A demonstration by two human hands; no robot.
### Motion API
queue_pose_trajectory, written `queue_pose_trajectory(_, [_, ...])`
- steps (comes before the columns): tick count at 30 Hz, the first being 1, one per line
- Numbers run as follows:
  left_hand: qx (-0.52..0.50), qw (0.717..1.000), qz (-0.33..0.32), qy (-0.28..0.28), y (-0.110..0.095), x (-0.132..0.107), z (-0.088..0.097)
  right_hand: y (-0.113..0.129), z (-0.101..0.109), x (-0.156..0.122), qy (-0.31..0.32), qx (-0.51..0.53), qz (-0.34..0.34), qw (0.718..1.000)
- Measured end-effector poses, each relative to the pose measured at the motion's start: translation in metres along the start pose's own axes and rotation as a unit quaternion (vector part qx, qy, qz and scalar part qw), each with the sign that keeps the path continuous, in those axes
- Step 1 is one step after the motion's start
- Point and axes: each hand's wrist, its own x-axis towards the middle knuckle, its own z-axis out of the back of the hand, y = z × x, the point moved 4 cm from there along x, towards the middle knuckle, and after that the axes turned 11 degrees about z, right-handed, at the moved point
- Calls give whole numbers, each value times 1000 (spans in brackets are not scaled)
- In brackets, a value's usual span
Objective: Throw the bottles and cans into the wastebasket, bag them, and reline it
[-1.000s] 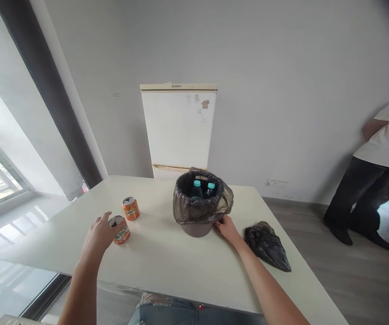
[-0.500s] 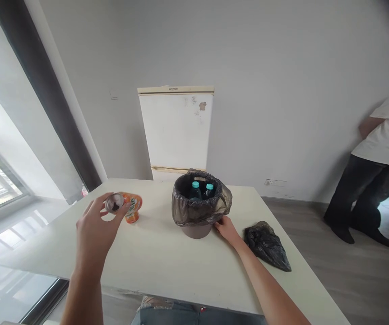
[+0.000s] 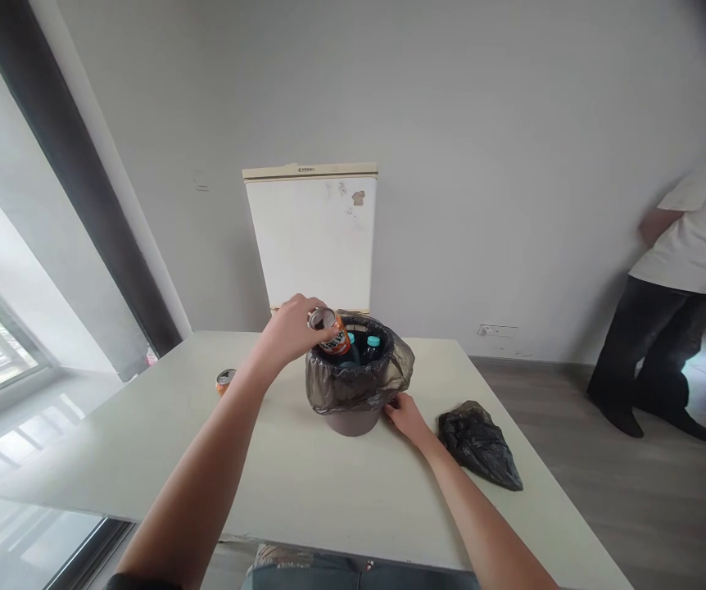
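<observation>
My left hand (image 3: 288,329) is closed round an orange drink can (image 3: 331,332) and holds it tilted over the rim of a small bin (image 3: 353,385) lined with a dark plastic bag. Two bottles with teal caps (image 3: 373,342) stand inside the bin. My right hand (image 3: 407,414) rests against the bin's lower right side, fingers on the bag. A second orange can (image 3: 224,380) stands upright on the white table (image 3: 304,475), left of the bin and partly hidden by my left forearm.
A crumpled black bag (image 3: 479,442) lies on the table to the right of the bin. A white fridge (image 3: 310,238) stands behind the table against the wall. Another person (image 3: 678,295) stands at the far right. A window is at left.
My left hand lifted one orange can off the table and carried it right, up to the bin's rim. The right hand stayed at the bin.
</observation>
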Motion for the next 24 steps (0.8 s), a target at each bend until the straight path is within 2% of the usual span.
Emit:
queue_pose_trajectory(3, [63,993,-5,102,1,21,-15,-1,0,1,0,1,0,1000])
queue_pose_trajectory(6, [113,979,-6,170,2,31,-31,0,0,1,0,0,1,1000])
queue_pose_trajectory(13, [210,951,-29,225,-2,41,-68,3,1,1,3,-2,-2,1000])
queue_pose_trajectory(24, [293,907,-58,297,-5,42,-107,7,2,0,-2,5,-7,1000])
